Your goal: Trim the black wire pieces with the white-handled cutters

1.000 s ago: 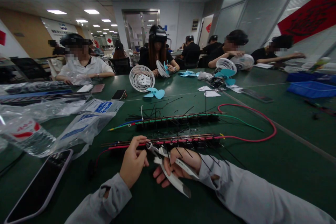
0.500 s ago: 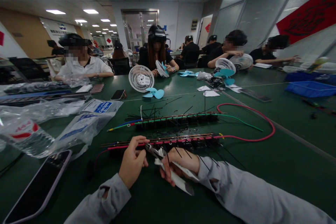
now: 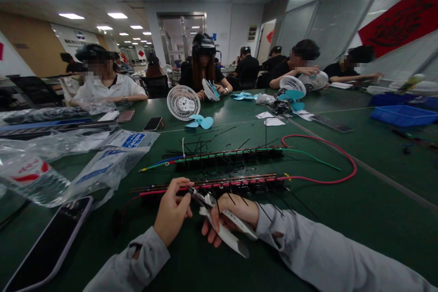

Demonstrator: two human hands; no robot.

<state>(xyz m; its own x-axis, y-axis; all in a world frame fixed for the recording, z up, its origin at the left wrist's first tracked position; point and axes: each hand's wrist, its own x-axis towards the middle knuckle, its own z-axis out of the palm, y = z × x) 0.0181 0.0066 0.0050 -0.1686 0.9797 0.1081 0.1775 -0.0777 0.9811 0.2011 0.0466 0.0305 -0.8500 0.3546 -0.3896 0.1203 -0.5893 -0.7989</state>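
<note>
- Since half a second ago, both hands sit slightly lower and closer to the viewer, and the cutter handles have spread a little wider apart.
- Left hand (image 3: 171,212), in a grey sleeve, is closed in a pinch, thumb and fingertips gripping something thin at the near wired strip (image 3: 212,185); what it pinches is too small to tell.
- Right hand (image 3: 228,218), also grey-sleeved, is curled around the white handles of the side cutters (image 3: 219,221), gripping them.
- Metal tips of the cutters point up and left, ending just beside the left fingertips, at the strip's near edge.
- Near wired strip is long, dark and edged in red, lying crosswise just beyond both hands on the green surface (image 3: 342,200).
- Second strip (image 3: 229,155), edged in green, lies parallel farther beyond the hands, with loose black cable ties around it.
- Red wire (image 3: 337,150) loops away beyond the right hand.
- Phone (image 3: 48,242) lies face up well to the left of the left hand, with clear plastic bags (image 3: 102,164) beyond it.
- Far beyond the hands, a white fan grille (image 3: 183,102) stands upright, and other people sit around the surface.
</note>
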